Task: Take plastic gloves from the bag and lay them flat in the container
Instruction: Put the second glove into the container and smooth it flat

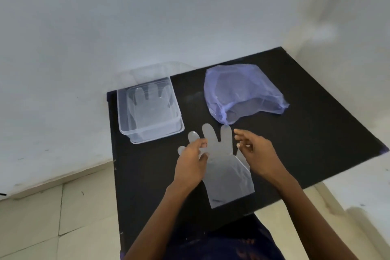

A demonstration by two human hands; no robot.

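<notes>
While flattening plastic glove (225, 172): pinching finger side with left hand (191, 157), right hand (256, 152) released alongside; clear container (152, 134) at 10 o'clock.

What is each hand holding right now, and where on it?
The left hand pinches the glove near the base of its fingers. The right hand is open beside it, holding nothing.

Soft, even, bluish daylight; faint shadows, slight overall blur, wide-angle bending at edges.
</notes>
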